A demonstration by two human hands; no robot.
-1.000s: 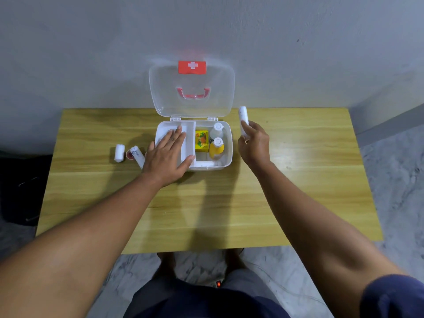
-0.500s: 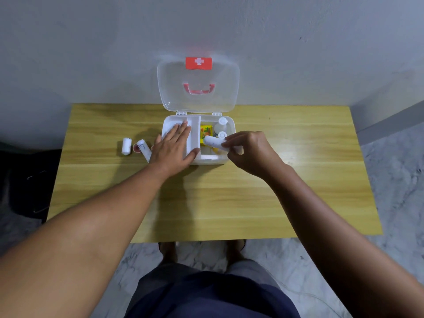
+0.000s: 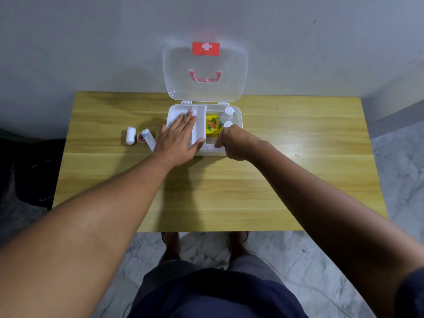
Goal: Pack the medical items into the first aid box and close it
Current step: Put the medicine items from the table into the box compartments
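Observation:
The white first aid box stands open at the table's far middle, and its clear lid with a red cross label leans upright on the wall. My left hand lies flat, fingers spread, over the box's left compartment. Inside the right part are a yellow packet and two white-capped bottles. My right hand reaches into the box's front right part, fingers curled on a white tube that is mostly hidden. Left of the box lie a white gauze roll and a labelled white roll.
The wooden table stands against a grey wall. A small red round item sits between the two rolls. A dark bag is on the floor to the left. My legs and feet show below the table's front edge.
My right hand carried the white tube from the box's right side over the box and down into its front part. My left hand stayed flat on the left compartment.

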